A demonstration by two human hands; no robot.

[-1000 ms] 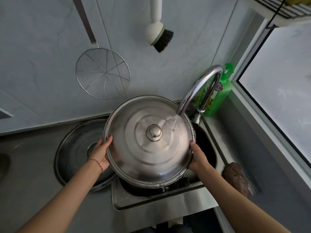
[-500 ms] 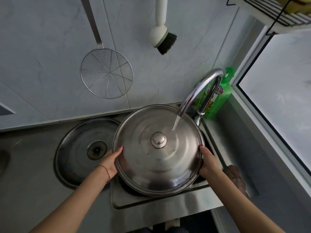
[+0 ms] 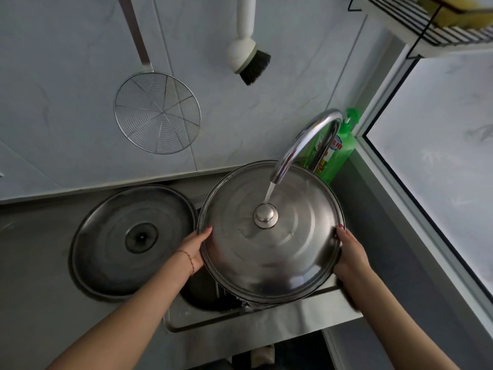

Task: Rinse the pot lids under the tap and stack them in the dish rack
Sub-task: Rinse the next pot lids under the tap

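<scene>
A large steel pot lid (image 3: 269, 252) with a round knob is held over the sink (image 3: 240, 319), top side up. My left hand (image 3: 193, 249) grips its left rim and my right hand (image 3: 349, 255) grips its right rim. Water runs from the curved tap (image 3: 304, 145) and lands on the lid just behind the knob. A second, flatter steel lid (image 3: 106, 249) with a dark centre knob lies on the counter to the left of the sink. No dish rack shows in the head view.
A wire skimmer (image 3: 157, 113) and a white dish brush (image 3: 246, 54) hang on the tiled wall. A green detergent bottle (image 3: 337, 153) stands behind the tap. A window runs along the right, with a wire shelf (image 3: 416, 20) above it.
Both hands have lowered the lid and levelled it under the tap; the water now falls near the knob instead of on the lid's right side.
</scene>
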